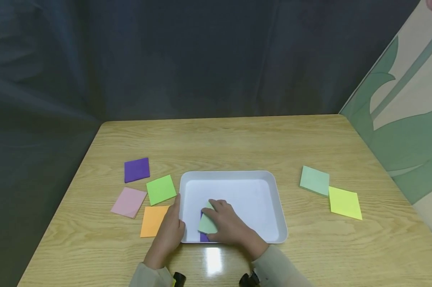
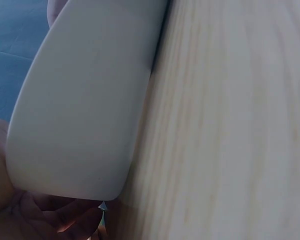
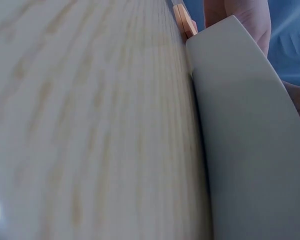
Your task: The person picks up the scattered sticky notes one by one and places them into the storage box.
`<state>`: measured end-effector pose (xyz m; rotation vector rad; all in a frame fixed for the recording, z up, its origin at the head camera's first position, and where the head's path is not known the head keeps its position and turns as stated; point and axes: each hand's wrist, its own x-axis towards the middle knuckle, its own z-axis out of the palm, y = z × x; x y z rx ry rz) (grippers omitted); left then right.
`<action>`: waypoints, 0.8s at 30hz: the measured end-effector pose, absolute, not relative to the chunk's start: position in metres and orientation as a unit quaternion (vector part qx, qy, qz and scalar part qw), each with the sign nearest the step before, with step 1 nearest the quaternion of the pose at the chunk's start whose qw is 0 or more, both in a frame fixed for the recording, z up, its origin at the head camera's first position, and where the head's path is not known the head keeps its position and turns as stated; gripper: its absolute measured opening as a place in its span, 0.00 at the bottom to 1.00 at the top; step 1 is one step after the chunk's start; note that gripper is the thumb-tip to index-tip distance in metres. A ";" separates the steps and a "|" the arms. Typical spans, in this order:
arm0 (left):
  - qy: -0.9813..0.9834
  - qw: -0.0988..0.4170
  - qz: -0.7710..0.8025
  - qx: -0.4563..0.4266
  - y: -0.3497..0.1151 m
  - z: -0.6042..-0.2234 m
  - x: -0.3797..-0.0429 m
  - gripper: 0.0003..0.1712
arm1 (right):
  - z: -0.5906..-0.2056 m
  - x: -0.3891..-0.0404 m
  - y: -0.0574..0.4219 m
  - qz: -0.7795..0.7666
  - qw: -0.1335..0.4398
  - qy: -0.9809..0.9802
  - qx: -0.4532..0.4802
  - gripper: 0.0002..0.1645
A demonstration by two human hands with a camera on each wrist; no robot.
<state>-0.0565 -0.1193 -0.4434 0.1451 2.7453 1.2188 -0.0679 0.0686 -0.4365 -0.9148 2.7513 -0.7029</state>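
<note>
A white rectangular tray (image 1: 233,187) lies on the table in front of the person. At its left side, my left hand (image 1: 170,229) holds the rim, with the index finger stretched along the edge and the thumb over it. My right hand (image 1: 228,225) reaches inside the tray and grips a flat pale green square (image 1: 206,226) with its fingers and thumb spread about the edges. Beneath that lies a purple square (image 1: 203,238), mostly covered, near the tray's front left corner. In the left wrist view the tray's outer wall (image 2: 85,110) hides most of the hand.
Left of the tray lie a purple square (image 1: 137,170), a bright green square (image 1: 161,190), a pink square (image 1: 129,202) and an orange square (image 1: 154,221). Over on the right, a mint square (image 1: 314,181) touches a yellow square (image 1: 345,203). A dark curtain (image 1: 216,59) hangs behind the table.
</note>
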 end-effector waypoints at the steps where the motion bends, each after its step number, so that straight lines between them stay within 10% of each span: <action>1: 0.911 0.067 0.403 0.050 -0.119 -0.443 -0.056 0.36 | -0.437 -0.068 0.068 -0.238 0.083 0.918 -0.305 0.37; 24: 0.915 0.058 0.395 0.057 -0.120 -0.444 -0.057 0.38 | -0.439 -0.070 0.058 -0.254 0.101 0.902 -0.335 0.28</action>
